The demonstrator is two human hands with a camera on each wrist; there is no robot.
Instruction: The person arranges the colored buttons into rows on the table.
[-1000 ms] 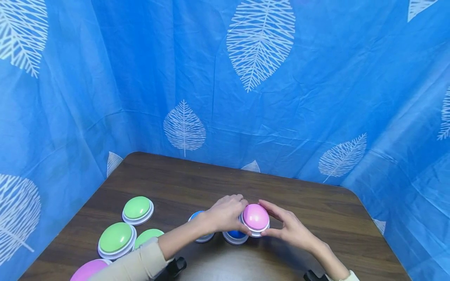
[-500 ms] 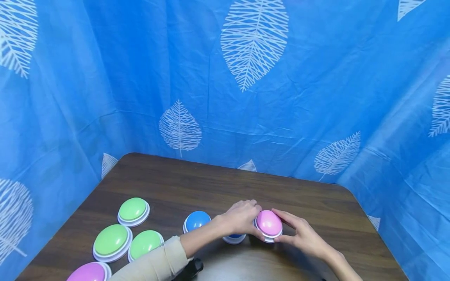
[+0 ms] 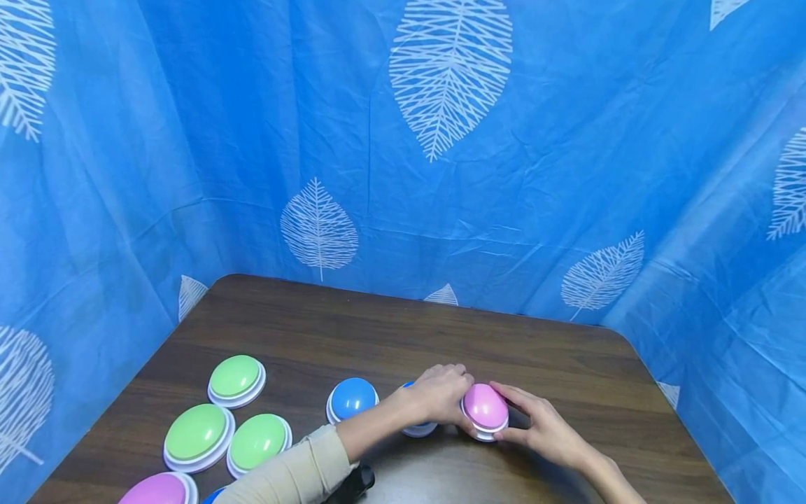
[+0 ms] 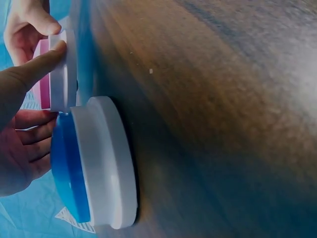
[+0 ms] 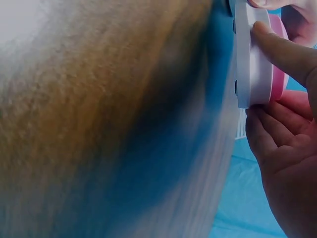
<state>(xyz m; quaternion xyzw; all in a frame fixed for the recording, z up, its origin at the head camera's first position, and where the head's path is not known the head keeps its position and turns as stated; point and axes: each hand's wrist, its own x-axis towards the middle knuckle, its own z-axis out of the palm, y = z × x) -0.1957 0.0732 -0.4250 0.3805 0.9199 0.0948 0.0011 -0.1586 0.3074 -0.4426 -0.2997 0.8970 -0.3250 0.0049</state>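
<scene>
A pink domed buzzer button (image 3: 485, 406) with a white base is held between my two hands, close over the table at centre right. My left hand (image 3: 439, 393) grips its left side, with the thumb along the white base in the left wrist view. From the right, my right hand (image 3: 546, 424) pinches the base between thumb and fingers. Small feet under the base show in the right wrist view. A blue button (image 4: 106, 163) stands on the table just beside my left fingers; in the head view that hand partly covers it.
Another blue button (image 3: 355, 399) stands left of the hands. Several green buttons (image 3: 196, 430) sit at the left, with a second pink button (image 3: 154, 490) at the lower edge. My left sleeve (image 3: 296, 469) covers part of this group. A blue leaf-patterned cloth (image 3: 403, 175) hangs behind the brown table (image 3: 352, 315).
Both hands have moved the pink button to the right and lower, away from above the blue button. More of the left blue button is uncovered. The head view has shifted slightly.
</scene>
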